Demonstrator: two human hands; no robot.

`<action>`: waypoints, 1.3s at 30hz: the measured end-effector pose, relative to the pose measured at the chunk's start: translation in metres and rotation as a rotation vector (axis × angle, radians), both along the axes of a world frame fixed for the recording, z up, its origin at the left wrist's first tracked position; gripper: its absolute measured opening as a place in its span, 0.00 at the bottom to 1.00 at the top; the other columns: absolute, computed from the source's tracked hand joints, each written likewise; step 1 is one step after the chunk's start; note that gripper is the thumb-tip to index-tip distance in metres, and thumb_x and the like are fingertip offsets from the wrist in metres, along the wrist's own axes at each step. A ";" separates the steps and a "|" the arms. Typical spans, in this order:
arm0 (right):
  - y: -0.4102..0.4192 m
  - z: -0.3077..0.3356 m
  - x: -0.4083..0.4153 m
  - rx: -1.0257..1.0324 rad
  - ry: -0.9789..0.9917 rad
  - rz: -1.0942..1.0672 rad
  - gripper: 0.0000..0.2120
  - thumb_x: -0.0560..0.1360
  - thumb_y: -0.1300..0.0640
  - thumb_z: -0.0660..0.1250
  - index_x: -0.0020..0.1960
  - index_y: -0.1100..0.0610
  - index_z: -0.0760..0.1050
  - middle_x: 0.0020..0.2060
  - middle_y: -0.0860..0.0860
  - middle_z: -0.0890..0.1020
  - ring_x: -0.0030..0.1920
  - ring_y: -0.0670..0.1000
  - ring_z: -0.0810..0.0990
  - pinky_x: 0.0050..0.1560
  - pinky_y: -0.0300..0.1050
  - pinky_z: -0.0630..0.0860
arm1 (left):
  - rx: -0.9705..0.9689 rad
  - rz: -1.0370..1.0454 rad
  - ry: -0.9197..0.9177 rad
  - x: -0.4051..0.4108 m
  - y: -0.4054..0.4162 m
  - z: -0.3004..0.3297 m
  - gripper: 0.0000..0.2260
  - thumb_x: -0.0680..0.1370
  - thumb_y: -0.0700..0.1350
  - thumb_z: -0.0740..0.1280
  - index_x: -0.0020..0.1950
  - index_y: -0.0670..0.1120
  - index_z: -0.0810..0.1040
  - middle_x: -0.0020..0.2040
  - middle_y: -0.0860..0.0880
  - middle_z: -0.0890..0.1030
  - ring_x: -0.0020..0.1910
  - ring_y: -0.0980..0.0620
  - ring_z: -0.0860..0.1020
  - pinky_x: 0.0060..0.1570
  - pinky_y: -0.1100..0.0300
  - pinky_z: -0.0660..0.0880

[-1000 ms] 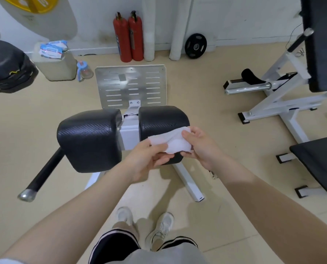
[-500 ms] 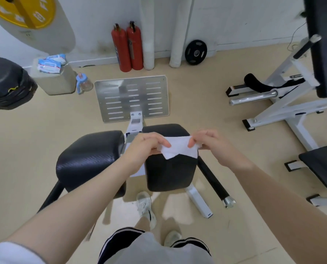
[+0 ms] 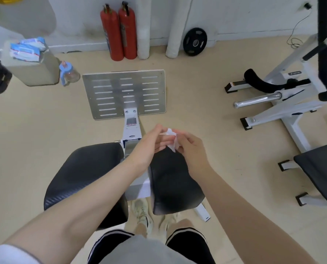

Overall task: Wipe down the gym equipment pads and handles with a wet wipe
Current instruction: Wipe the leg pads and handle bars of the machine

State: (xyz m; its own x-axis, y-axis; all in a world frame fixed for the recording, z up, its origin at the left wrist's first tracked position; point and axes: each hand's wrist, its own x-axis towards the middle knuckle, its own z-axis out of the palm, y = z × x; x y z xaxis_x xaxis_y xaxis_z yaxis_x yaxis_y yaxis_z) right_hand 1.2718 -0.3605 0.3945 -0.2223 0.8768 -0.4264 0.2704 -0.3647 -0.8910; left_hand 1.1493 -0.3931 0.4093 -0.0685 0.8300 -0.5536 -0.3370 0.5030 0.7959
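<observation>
A white wet wipe (image 3: 171, 139) is bunched up between my two hands, just above the far end of the right black pad (image 3: 175, 185). My left hand (image 3: 151, 144) and my right hand (image 3: 190, 147) both pinch it, fingers curled around it. The left black pad (image 3: 84, 174) lies beside it, with my left forearm crossing over it. A white metal frame (image 3: 132, 128) runs between the pads to a silver slotted footplate (image 3: 124, 93) on the floor. The pads' handles are hidden.
Two red fire extinguishers (image 3: 118, 31) and a black weight plate (image 3: 195, 41) stand by the far wall. A wipes pack (image 3: 26, 49) lies on a box at left, beside a blue bottle (image 3: 68, 73). A white machine (image 3: 284, 92) and black bench pad (image 3: 321, 172) stand at right.
The wipe was stretched flat between my hands; now it is crumpled into a small bunch with my hands close together. The view has moved forward and over the pads.
</observation>
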 end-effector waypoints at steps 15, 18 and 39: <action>0.121 -0.151 -0.067 0.534 -0.744 0.862 0.14 0.77 0.64 0.60 0.58 0.57 0.79 0.55 0.54 0.78 0.56 0.54 0.74 0.56 0.42 0.70 | -0.371 -0.263 0.306 -0.053 0.014 -0.121 0.07 0.73 0.48 0.69 0.47 0.47 0.76 0.50 0.50 0.76 0.50 0.52 0.73 0.50 0.62 0.71; 0.126 -0.177 -0.080 0.449 -0.741 1.115 0.15 0.76 0.65 0.59 0.58 0.56 0.78 0.55 0.56 0.80 0.57 0.57 0.76 0.59 0.49 0.72 | -0.365 -0.325 0.198 -0.043 0.015 -0.132 0.21 0.67 0.48 0.74 0.57 0.43 0.76 0.55 0.52 0.79 0.56 0.54 0.76 0.59 0.59 0.73; 0.123 -0.185 -0.063 0.353 -0.277 1.122 0.09 0.73 0.67 0.62 0.45 0.65 0.82 0.44 0.62 0.81 0.46 0.60 0.79 0.46 0.30 0.68 | -0.395 -0.141 0.012 -0.034 0.004 -0.136 0.20 0.73 0.39 0.70 0.63 0.51 0.74 0.60 0.52 0.80 0.59 0.56 0.77 0.55 0.67 0.73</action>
State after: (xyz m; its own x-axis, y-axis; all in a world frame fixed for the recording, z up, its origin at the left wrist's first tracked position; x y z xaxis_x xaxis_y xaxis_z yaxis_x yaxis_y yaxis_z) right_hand 1.2093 -0.2375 0.2094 -0.8736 0.3321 -0.3558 0.4780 0.4475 -0.7558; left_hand 1.1149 -0.3890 0.2728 0.0229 0.5554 -0.8312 -0.2349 0.8112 0.5356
